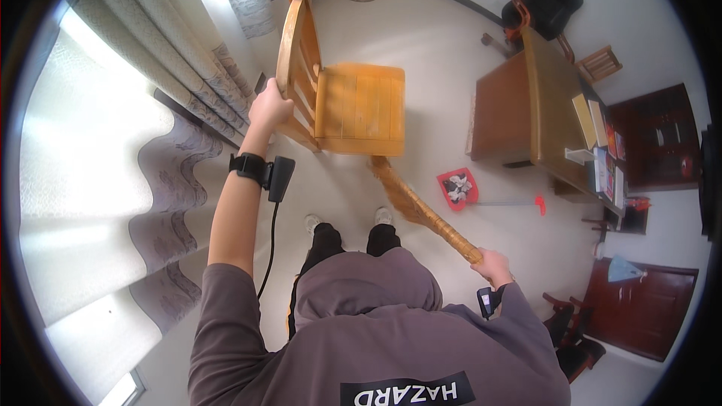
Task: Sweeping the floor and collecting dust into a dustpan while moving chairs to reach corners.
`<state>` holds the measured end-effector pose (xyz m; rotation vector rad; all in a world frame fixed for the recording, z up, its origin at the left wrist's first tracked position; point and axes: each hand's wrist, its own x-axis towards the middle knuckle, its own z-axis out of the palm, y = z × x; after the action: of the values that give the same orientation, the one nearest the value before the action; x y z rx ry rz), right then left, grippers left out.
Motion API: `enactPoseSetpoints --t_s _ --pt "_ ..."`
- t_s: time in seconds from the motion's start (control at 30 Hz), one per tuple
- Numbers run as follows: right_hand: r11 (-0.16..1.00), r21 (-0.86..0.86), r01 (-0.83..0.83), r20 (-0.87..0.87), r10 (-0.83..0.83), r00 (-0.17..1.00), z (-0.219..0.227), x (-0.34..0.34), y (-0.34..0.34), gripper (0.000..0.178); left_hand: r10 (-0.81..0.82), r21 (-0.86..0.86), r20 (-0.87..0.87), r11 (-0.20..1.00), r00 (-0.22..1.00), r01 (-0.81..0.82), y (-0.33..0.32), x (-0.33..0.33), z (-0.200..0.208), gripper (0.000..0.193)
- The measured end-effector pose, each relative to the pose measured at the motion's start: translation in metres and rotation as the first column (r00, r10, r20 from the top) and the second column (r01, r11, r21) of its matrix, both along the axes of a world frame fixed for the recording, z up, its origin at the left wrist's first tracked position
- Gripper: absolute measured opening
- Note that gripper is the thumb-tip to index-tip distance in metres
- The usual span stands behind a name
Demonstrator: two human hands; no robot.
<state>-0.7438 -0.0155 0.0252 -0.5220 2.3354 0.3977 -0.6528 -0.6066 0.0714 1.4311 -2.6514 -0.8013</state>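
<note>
Chair [361, 105] just beyond broom [423, 214], red dustpan [471, 194] nearby.

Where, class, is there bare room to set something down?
The wooden chair's seat is bare, though the left hand grips its backrest. Floor lies open between that chair and the brown desk. Crowded: the desk around its books, and the floor around the broom and red dustpan.

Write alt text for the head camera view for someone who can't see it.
A person's left hand grips the back of a yellow wooden chair, while the right hand holds a straw broom angled toward the chair. To the right, a red dustpan holding pale scraps sits on the floor near a brown desk.
</note>
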Motion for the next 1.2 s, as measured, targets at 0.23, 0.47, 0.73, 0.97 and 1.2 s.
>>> enactPoseSetpoints --t_s 0.23,0.47,0.73,0.97,1.2 --pt "0.978 0.064 -0.200 -0.075 0.205 0.976 -0.010 -0.072 0.027 0.043 0.184 0.007 -0.045 0.983 0.982 -0.184 0.060 0.014 0.011 0.044" --pt "0.959 0.104 -0.263 -0.029 0.267 0.963 -0.018 -0.133 0.049 0.041 0.369 0.039 -0.055 0.929 0.928 -0.368 0.114 0.038 0.013 0.044" --pt "0.920 0.083 -0.383 -0.064 0.388 0.919 -0.033 -0.170 0.048 0.042 0.489 -0.017 -0.101 0.870 0.867 -0.493 0.198 0.050 0.012 0.044" --pt "0.947 0.058 -0.316 -0.048 0.319 0.947 -0.042 -0.200 0.030 0.039 0.647 0.007 -0.113 0.760 0.754 -0.650 0.314 0.050 0.015 0.056" --pt "0.963 0.038 -0.267 -0.143 0.270 0.952 -0.036 -0.216 0.008 0.039 0.758 0.052 -0.148 0.647 0.635 -0.761 0.350 0.057 0.010 0.057"
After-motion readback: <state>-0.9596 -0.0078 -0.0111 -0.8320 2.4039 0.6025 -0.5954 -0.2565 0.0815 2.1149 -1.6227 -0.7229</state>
